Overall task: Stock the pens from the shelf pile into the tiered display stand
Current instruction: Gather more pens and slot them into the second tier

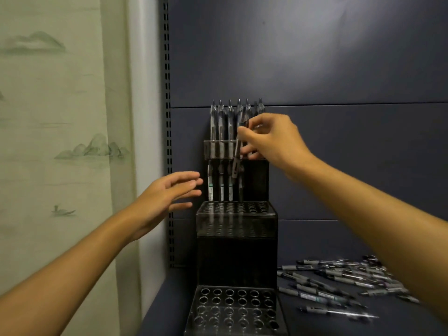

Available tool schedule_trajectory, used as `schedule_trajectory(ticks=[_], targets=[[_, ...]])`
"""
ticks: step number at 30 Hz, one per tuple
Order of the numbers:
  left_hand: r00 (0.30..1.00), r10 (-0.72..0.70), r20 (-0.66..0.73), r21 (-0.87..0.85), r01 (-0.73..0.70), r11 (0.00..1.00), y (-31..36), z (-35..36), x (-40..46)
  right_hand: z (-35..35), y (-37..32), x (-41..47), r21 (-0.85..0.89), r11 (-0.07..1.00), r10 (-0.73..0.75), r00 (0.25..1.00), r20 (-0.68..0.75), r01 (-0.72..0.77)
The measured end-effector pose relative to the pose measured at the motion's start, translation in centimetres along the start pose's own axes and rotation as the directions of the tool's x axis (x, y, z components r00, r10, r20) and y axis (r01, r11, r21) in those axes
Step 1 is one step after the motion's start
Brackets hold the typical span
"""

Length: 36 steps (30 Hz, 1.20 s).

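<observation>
Up at the top tier of the display stand (236, 223), the right hand (271, 139) had a pen (237, 154) pinched between thumb and fingers (244, 134) — the barrel ran down from the fingertips, slightly tilted, its lower end hanging in front of the row of standing pens (221, 132) already seated in that top tier. The pen's upper end sat right at the fingertips; the rest dropped below the hand, blurred, so how far it was into a hole could not be told. The left hand (169, 195) hovered just left of the stand at the middle tier's height, fingers straight and loosely spread, touching nothing. The middle and bottom tiers showed only open holes. Down on the shelf (400, 321), to the right of the stand, the pile of pens (339, 280) lay scattered — well apart from both hands, partly crossed by the right forearm.
</observation>
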<state>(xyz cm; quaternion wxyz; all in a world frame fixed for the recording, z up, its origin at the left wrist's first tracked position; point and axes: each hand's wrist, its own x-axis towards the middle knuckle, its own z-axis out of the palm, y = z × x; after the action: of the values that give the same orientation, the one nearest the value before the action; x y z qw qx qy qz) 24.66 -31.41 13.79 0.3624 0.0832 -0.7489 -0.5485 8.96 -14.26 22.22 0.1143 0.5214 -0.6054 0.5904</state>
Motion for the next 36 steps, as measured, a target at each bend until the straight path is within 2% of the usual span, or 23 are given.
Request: schedule_trajectory(ticks=[6, 25, 28, 32, 36], targets=[[0.996, -0.059, -0.062, -0.045, 0.057, 0.997, -1.0, -0.2, 0.3, -2.2, 3.8, -1.1, -0.084, 0.992, 0.089, 0.996, -0.006, -0.089], [1.000, 0.009, -0.025, 0.058, -0.007, 0.998, -0.6, 1.0, -0.1, -1.1, 6.0, -1.8, -0.124, 0.984, 0.137, 0.989, 0.050, -0.130], [1.000, 0.009, -0.022, 0.079, -0.007, 0.997, -0.6, 1.1, -0.4, -0.7, 6.1, -2.4, -0.163, 0.978, 0.150, 0.982, 0.118, -0.130], [1.000, 0.006, -0.022, 0.083, -0.004, 0.997, -0.6, 1.2, -0.7, -0.6, 6.3, -2.5, -0.215, 0.970, 0.138, 0.985, 0.101, -0.114], [1.000, 0.014, -0.016, 0.111, -0.012, 0.994, -0.4, 1.3, -0.9, -0.4, 6.4, -2.0, -0.397, 0.913, 0.172, 0.970, 0.171, -0.092]])
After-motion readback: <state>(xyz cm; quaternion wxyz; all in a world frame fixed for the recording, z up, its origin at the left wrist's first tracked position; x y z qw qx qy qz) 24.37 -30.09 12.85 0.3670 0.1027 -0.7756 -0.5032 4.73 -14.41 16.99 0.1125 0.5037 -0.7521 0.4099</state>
